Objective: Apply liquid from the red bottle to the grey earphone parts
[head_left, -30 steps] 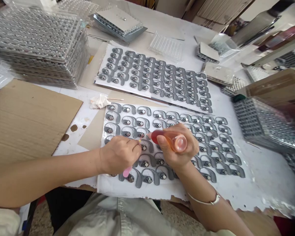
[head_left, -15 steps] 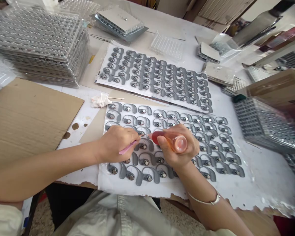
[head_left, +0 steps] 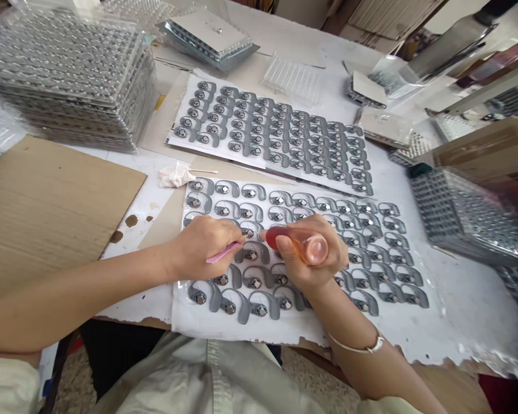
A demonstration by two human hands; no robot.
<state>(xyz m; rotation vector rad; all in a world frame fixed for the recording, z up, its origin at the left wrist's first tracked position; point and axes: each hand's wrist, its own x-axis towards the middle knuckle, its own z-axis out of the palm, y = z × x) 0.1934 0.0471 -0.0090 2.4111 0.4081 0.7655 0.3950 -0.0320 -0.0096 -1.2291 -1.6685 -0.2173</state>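
My left hand [head_left: 209, 244] is closed in a pinch around a thin tool with a pink handle [head_left: 222, 253], probably tweezers; its tip is too small to make out. In my right hand [head_left: 313, 259] is a squeeze bottle [head_left: 314, 246] of orange-red liquid, tipped so its red nozzle points left. Both tips meet over one grey ear-hook piece [head_left: 251, 231] with a round metallic part. It belongs to rows of like pieces on a white sheet [head_left: 242, 332] under my hands. A second sheet of the same ear hooks [head_left: 276, 131] lies behind.
A tall stack of clear plastic trays [head_left: 82, 80] stands at the back left, above a cardboard sheet [head_left: 56, 195]. Crumpled tissue [head_left: 175, 174] with a cotton swab [head_left: 205, 171] lies by the sheets. More trays [head_left: 466, 213] and a metal bottle [head_left: 449, 49] are on the right.
Both hands stay over the same ear-hook piece, still holding the pink tool and the bottle. Only a very slight shift of the view shows.
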